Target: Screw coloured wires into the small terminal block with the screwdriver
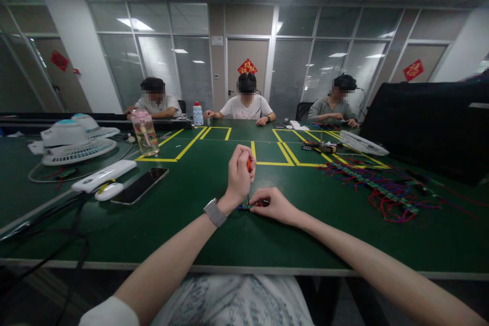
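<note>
My left hand [239,175] is wrapped round the orange handle of a screwdriver [249,164], held upright above the table. Its thin dark shaft points down at a small green circuit board [244,208] lying on the green tabletop. From the right side, my right hand [275,206] pinches the board's end with thumb and fingers. Red and dark wires [263,203] show at those fingers; the exact grip on them is partly hidden. Whether the screwdriver's tip sits in a screw is too small to tell.
A long bundle of wired circuit boards [376,191] lies to the right, near a black box [428,130]. On the left are a phone [141,186], a power strip [103,175], a drink bottle [145,135] and white fans [76,142]. Three people sit opposite.
</note>
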The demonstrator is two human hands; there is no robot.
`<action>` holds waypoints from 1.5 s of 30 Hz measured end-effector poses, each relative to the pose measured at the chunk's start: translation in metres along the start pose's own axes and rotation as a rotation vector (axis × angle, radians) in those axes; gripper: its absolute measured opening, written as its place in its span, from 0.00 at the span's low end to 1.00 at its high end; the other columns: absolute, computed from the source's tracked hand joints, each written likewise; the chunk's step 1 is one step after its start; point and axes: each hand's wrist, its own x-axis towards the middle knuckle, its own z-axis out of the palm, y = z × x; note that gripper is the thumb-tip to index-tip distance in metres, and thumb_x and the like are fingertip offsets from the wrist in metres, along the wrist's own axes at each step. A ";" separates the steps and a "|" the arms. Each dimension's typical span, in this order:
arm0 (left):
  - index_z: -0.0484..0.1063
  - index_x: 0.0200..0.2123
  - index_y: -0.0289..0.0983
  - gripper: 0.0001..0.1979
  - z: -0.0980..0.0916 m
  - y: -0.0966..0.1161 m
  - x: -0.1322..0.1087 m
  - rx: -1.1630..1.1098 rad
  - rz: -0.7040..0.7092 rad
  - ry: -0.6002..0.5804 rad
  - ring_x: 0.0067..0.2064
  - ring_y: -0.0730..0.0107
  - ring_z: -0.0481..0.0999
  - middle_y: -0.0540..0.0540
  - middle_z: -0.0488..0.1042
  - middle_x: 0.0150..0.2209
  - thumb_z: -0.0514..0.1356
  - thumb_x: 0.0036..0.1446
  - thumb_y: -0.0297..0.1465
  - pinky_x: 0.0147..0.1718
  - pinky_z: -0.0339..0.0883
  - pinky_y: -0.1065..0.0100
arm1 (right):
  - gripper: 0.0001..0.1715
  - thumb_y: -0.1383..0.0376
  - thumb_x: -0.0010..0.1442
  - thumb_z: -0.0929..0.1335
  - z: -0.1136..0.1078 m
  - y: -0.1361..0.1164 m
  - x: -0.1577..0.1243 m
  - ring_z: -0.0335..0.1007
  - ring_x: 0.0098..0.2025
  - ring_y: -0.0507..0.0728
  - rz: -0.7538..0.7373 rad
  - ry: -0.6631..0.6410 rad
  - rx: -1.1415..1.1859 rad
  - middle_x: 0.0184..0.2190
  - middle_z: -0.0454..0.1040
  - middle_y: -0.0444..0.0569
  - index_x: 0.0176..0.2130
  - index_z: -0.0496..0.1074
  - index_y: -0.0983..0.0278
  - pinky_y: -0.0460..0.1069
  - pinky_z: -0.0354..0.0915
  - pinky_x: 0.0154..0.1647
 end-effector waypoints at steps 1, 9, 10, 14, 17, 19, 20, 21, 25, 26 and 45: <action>0.57 0.29 0.39 0.10 0.000 0.000 0.000 -0.001 -0.004 0.005 0.14 0.84 0.50 0.58 0.56 0.20 0.49 0.60 0.37 0.11 0.43 0.81 | 0.07 0.66 0.50 0.71 0.000 -0.001 0.000 0.66 0.26 0.50 0.005 0.000 0.003 0.27 0.75 0.47 0.32 0.78 0.66 0.45 0.63 0.28; 0.56 0.29 0.39 0.10 0.000 -0.003 0.001 0.024 -0.018 0.011 0.14 0.83 0.51 0.58 0.56 0.19 0.48 0.60 0.36 0.11 0.44 0.81 | 0.07 0.66 0.50 0.71 0.001 0.000 0.000 0.68 0.29 0.52 0.016 0.004 -0.002 0.29 0.76 0.48 0.32 0.78 0.66 0.46 0.64 0.30; 0.56 0.29 0.39 0.10 0.000 -0.003 0.001 0.022 -0.018 0.010 0.14 0.83 0.51 0.58 0.56 0.19 0.48 0.60 0.36 0.11 0.43 0.81 | 0.07 0.66 0.50 0.71 0.001 0.000 0.000 0.69 0.29 0.52 0.015 0.001 -0.005 0.29 0.76 0.48 0.32 0.78 0.66 0.46 0.64 0.31; 0.57 0.29 0.39 0.09 -0.001 -0.005 0.001 0.018 -0.015 0.001 0.15 0.83 0.51 0.58 0.56 0.19 0.48 0.60 0.36 0.11 0.43 0.81 | 0.07 0.66 0.50 0.71 0.001 0.000 0.000 0.68 0.29 0.52 0.018 0.000 -0.013 0.29 0.76 0.48 0.32 0.78 0.66 0.46 0.63 0.30; 0.57 0.29 0.39 0.09 -0.001 -0.008 0.002 0.011 -0.024 -0.009 0.15 0.84 0.50 0.58 0.56 0.20 0.48 0.60 0.37 0.11 0.43 0.81 | 0.07 0.65 0.50 0.71 0.001 0.001 0.000 0.67 0.27 0.51 0.022 0.003 -0.005 0.28 0.76 0.47 0.32 0.78 0.66 0.46 0.63 0.29; 0.57 0.30 0.40 0.08 -0.003 -0.008 0.005 0.009 -0.047 -0.045 0.14 0.84 0.51 0.58 0.57 0.21 0.48 0.59 0.37 0.11 0.44 0.82 | 0.08 0.65 0.50 0.71 0.001 0.001 0.000 0.67 0.27 0.51 0.028 0.002 0.008 0.27 0.75 0.47 0.32 0.78 0.66 0.46 0.63 0.28; 0.58 0.31 0.40 0.08 -0.005 -0.008 0.007 0.024 -0.056 -0.076 0.15 0.84 0.53 0.57 0.59 0.22 0.48 0.59 0.36 0.12 0.47 0.81 | 0.08 0.65 0.50 0.72 0.001 0.001 0.000 0.66 0.27 0.51 0.030 0.002 0.014 0.28 0.75 0.47 0.32 0.78 0.66 0.46 0.63 0.28; 0.59 0.32 0.39 0.07 -0.007 -0.006 0.009 0.057 -0.055 -0.114 0.16 0.83 0.56 0.56 0.62 0.23 0.48 0.59 0.36 0.13 0.52 0.80 | 0.07 0.65 0.50 0.72 0.001 0.001 0.000 0.66 0.27 0.51 0.031 0.003 0.016 0.28 0.75 0.47 0.32 0.78 0.66 0.46 0.64 0.28; 0.67 0.36 0.36 0.07 -0.017 0.008 0.017 0.370 0.056 -0.305 0.37 0.71 0.74 0.46 0.72 0.36 0.53 0.57 0.32 0.36 0.70 0.71 | 0.06 0.66 0.50 0.71 0.001 -0.001 -0.001 0.66 0.27 0.51 0.023 0.010 -0.029 0.28 0.75 0.46 0.32 0.77 0.65 0.46 0.64 0.29; 0.69 0.37 0.36 0.08 -0.020 0.011 0.019 0.394 0.051 -0.346 0.39 0.69 0.75 0.45 0.72 0.38 0.53 0.58 0.32 0.38 0.70 0.69 | 0.06 0.66 0.51 0.71 0.001 -0.003 -0.002 0.67 0.27 0.51 0.020 0.010 -0.042 0.28 0.75 0.46 0.32 0.77 0.65 0.46 0.64 0.29; 0.70 0.48 0.38 0.14 -0.024 0.015 0.015 0.595 0.143 -0.443 0.36 0.70 0.76 0.44 0.73 0.41 0.51 0.62 0.34 0.36 0.70 0.69 | 0.08 0.68 0.52 0.70 -0.002 -0.002 -0.004 0.67 0.28 0.51 -0.061 -0.028 -0.154 0.31 0.73 0.48 0.36 0.78 0.66 0.46 0.64 0.30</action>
